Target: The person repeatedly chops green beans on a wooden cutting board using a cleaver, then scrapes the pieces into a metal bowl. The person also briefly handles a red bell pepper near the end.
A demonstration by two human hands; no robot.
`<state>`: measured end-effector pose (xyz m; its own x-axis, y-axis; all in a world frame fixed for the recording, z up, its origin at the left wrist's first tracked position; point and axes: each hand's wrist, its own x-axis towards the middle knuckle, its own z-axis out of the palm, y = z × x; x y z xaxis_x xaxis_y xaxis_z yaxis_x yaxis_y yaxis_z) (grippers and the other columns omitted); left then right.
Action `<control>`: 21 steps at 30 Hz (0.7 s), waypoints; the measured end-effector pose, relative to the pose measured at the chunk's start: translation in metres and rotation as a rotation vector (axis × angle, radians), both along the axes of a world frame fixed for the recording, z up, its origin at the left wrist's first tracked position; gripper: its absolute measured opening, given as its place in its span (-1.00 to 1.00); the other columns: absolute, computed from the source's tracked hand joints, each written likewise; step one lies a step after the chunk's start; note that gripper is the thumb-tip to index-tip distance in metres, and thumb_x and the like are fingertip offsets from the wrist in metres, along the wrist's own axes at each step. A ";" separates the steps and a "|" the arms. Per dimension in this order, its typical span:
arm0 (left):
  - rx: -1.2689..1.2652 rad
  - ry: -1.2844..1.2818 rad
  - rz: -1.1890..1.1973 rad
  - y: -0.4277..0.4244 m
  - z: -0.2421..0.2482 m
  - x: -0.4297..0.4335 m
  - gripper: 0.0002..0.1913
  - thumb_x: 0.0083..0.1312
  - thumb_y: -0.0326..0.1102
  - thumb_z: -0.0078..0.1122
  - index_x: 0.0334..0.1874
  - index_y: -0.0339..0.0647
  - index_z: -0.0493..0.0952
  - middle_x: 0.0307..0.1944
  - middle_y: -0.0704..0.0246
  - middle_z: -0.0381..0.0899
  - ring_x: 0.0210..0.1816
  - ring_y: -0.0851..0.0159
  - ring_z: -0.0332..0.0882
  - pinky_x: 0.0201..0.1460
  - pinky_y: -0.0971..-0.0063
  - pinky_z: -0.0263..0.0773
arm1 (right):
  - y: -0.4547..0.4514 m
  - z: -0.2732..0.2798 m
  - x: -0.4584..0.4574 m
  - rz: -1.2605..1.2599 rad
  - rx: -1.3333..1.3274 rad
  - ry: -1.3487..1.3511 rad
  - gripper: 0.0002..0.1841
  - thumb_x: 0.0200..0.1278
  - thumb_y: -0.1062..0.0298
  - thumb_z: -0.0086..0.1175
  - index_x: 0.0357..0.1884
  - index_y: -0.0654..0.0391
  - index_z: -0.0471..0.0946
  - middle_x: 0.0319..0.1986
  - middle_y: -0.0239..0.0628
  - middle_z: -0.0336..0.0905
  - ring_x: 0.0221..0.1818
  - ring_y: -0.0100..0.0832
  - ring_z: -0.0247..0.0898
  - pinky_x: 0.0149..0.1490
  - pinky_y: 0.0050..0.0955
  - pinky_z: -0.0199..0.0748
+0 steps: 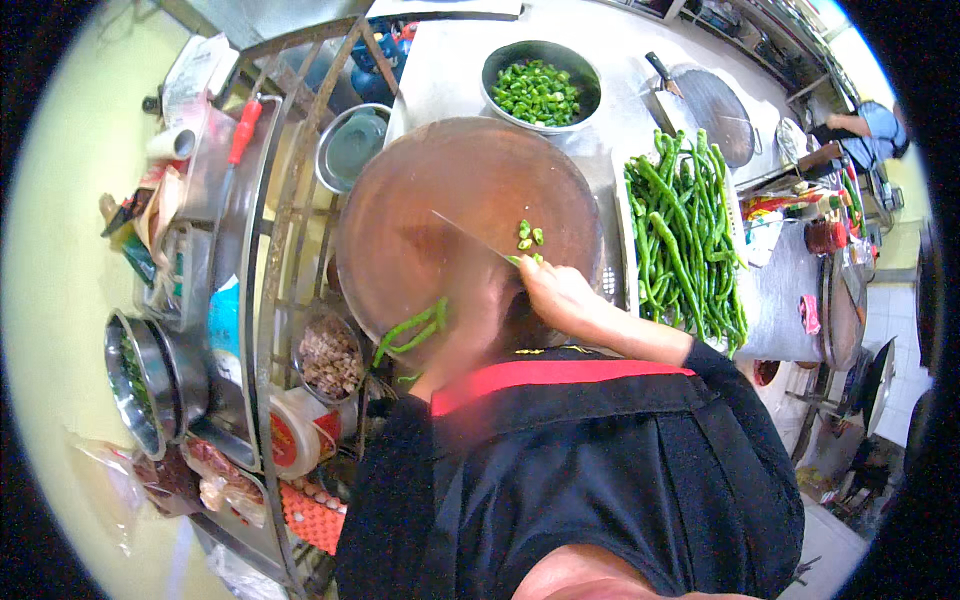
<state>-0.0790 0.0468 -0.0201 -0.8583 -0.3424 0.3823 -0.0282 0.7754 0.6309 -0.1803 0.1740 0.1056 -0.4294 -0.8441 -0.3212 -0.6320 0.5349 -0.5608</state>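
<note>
A round wooden chopping block [450, 165] lies before me. My right hand [562, 296] grips a kitchen knife [476, 236], its blade angled over the block and its handle hidden in my fist. My left hand [472, 322], smeared by a blur in the view, is around a few long green pods [412, 328], beans or peppers; their ends stick out to its left. Several short cut pieces [525, 234] lie on the block just beyond the knife hand. More cut pieces [536, 91] fill part of a metal bowl [499, 109] behind the block.
Right of the block, a white basket [628, 225] is heaped with whole green pods [682, 232]. A cleaver [671, 105] rests by a round dark board [716, 112]. At left stand a metal rack [274, 225] and a bowl of chopped meat-like pieces [330, 356]. Another person [870, 131] is far right.
</note>
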 end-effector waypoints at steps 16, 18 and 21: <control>-0.281 -0.130 -0.026 -0.008 0.044 0.025 -0.36 0.12 -0.14 0.39 0.16 -0.34 0.35 0.06 0.02 0.43 0.12 -0.10 0.40 0.17 0.02 0.28 | 0.037 0.024 -0.003 -0.057 -0.050 0.105 -0.79 0.27 0.41 -0.04 -0.11 0.21 0.27 -0.41 0.12 0.59 -0.35 0.17 0.56 -0.27 0.07 0.50; -0.165 -0.141 -0.026 -0.011 0.039 0.030 -0.44 0.12 -0.19 0.37 0.10 -0.33 0.38 0.03 0.01 0.44 0.09 -0.11 0.40 0.14 0.03 0.29 | 0.049 0.022 0.004 -0.080 -0.049 0.074 -0.82 0.35 0.35 -0.02 -0.17 0.20 0.28 -0.44 0.14 0.57 -0.34 0.21 0.53 -0.27 0.09 0.44; -0.120 -0.150 -0.034 -0.012 0.034 0.036 -0.59 0.12 -0.29 0.33 -0.04 -0.32 0.45 -0.07 0.02 0.48 0.01 -0.12 0.43 0.07 0.03 0.33 | 0.055 0.013 0.012 -0.067 -0.013 0.045 -0.84 0.39 0.33 -0.04 -0.21 0.20 0.28 -0.45 0.15 0.56 -0.34 0.24 0.52 -0.27 0.11 0.41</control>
